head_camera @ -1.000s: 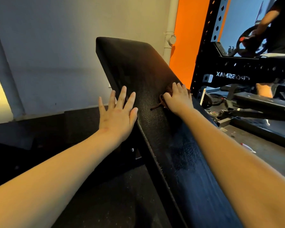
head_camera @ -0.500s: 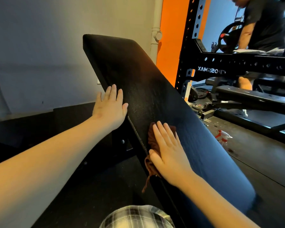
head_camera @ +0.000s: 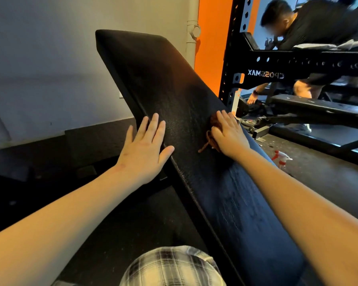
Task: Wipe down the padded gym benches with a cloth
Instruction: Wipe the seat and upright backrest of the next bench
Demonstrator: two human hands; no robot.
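Observation:
A black padded bench (head_camera: 174, 83), set at an incline, runs from the upper middle down to the lower right. My left hand (head_camera: 146, 150) rests flat on the pad's left edge with straight fingers. My right hand (head_camera: 228, 135) presses a brown cloth (head_camera: 212, 131) flat against the pad's right side about halfway up. Most of the cloth is hidden under the palm; a frayed strand (head_camera: 204, 147) hangs out below it. The pad's lower part (head_camera: 236, 213) shows faint wet streaks.
A black power rack (head_camera: 277, 67) stands at the right with another flat bench (head_camera: 318, 108) behind it, where a person in black (head_camera: 318, 23) bends over. A spray bottle with a red nozzle (head_camera: 280, 158) lies on the dark floor. A white wall (head_camera: 50, 58) is at the left.
My right hand has slid the cloth back up the pad from its lower left edge to its right side. My left hand has stayed on the pad's left edge.

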